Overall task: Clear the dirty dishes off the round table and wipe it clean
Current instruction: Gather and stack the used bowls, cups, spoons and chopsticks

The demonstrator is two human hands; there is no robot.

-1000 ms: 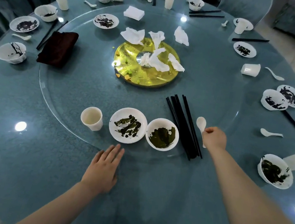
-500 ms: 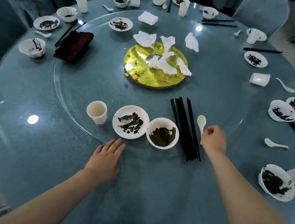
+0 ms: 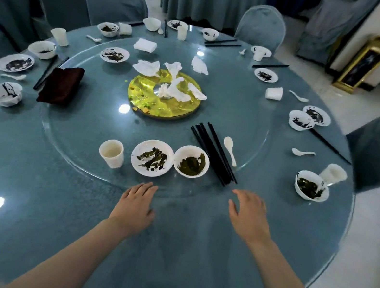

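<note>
Dishes ring the round desk, uncleared. Left hand lies flat on the desk at the glass turntable's near rim, fingers straight and together. Right hand hovers spread, empty. Nearest on the turntable: one cup, one plate, one bowl, bundled chopsticks, one spoon. No legible writing.

Left hand and right hand outstretched, fingers relaxed.
</note>
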